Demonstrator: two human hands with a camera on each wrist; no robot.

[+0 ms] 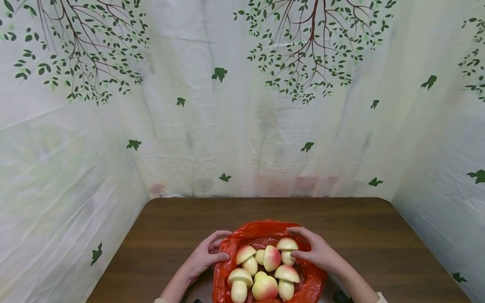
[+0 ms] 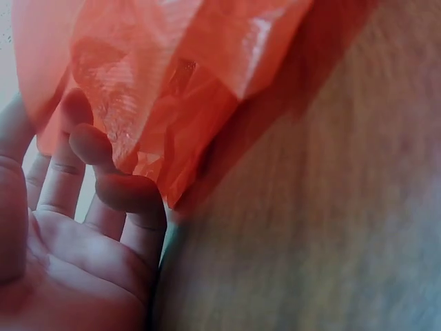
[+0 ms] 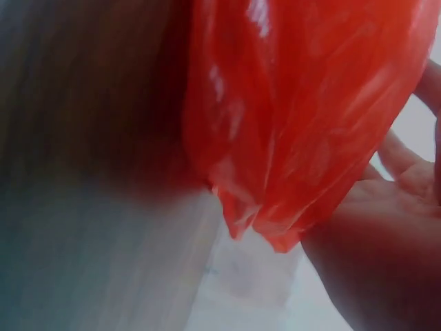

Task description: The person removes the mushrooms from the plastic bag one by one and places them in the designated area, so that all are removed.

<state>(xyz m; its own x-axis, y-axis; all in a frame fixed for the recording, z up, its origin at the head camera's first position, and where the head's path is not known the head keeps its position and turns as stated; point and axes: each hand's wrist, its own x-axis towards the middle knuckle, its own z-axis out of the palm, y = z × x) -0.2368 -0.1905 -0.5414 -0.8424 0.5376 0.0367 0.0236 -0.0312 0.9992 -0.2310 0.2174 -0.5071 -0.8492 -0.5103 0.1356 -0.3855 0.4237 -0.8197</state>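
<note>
A red plastic bag (image 1: 265, 227) lies wide open at the front of the table. Inside are several pale yellow toy mushrooms (image 1: 239, 288) with domed caps, some blushed pink, and a pear-shaped toy fruit (image 1: 264, 286). On the bag's left side, my left hand (image 1: 207, 251) holds the rim with bent fingers. My right hand (image 1: 317, 251) holds the right rim, its thumb inside beside a mushroom (image 1: 287, 245). In the left wrist view, red film (image 2: 207, 83) partly covers the fingertips. Film (image 3: 296, 103) hides much of the right fingers in the right wrist view.
The dark brown wooden table (image 1: 182, 214) extends behind and to both sides of the bag. A pale curtain (image 1: 242, 139) printed with branches and leaves surrounds it. A dark object (image 1: 342, 296) shows at the lower edge, by the right forearm.
</note>
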